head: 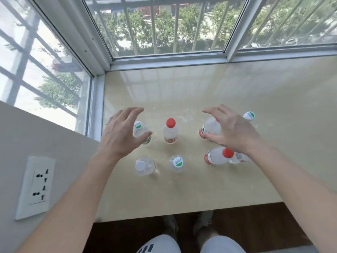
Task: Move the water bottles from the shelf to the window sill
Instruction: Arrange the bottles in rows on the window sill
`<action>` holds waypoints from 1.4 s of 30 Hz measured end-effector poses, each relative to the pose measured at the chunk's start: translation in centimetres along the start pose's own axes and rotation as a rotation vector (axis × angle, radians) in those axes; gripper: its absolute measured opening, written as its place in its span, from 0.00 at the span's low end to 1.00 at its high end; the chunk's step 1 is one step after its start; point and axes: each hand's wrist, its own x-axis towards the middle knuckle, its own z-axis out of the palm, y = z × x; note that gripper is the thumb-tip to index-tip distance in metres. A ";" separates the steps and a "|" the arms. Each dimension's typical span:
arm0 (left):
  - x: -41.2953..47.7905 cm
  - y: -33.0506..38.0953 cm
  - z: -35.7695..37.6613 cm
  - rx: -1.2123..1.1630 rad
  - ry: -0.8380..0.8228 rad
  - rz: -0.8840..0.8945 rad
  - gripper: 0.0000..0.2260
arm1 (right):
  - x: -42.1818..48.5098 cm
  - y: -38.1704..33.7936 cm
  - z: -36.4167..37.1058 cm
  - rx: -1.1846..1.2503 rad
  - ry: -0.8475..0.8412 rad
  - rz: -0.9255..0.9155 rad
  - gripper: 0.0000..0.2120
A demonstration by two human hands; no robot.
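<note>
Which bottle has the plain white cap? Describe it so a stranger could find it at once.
Start at the wall socket on the left, then move right onto the window sill. The nearest bottle there is it: its cap is plain white, unlike the red and green-marked caps around it.

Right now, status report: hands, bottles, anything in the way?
Left hand open over a green-and-white-capped bottle. Right hand open around a red-labelled bottle. Seven bottles upright on the sill. Nothing in the way.

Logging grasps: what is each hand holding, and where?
Nothing is gripped. The left hand and right hand hover open over bottles standing on the window sill.
</note>
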 end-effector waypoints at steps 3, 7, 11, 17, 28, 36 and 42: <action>1.0 5.2 0.5 0.050 -0.004 0.102 0.29 | -3.0 4.4 -4.9 -0.104 0.079 0.010 0.28; 2.8 12.0 3.7 0.001 -0.048 0.169 0.28 | -4.8 12.0 -8.0 -0.079 0.132 0.123 0.25; 5.0 16.3 8.0 -0.016 -0.107 0.092 0.28 | -4.0 18.3 -6.7 0.079 0.080 0.223 0.24; 8.5 16.9 13.6 -0.092 -0.235 -0.187 0.33 | -0.6 22.5 -1.1 0.187 -0.082 0.207 0.32; 10.4 15.6 20.5 -0.444 -0.282 -0.304 0.32 | 3.2 22.0 4.9 0.322 -0.038 0.180 0.35; 10.3 15.7 21.0 -0.510 -0.234 -0.273 0.24 | 3.2 22.2 5.0 0.344 -0.023 0.131 0.28; 9.7 15.8 21.3 -0.497 -0.201 -0.255 0.29 | 3.1 22.3 5.3 0.336 0.006 0.112 0.28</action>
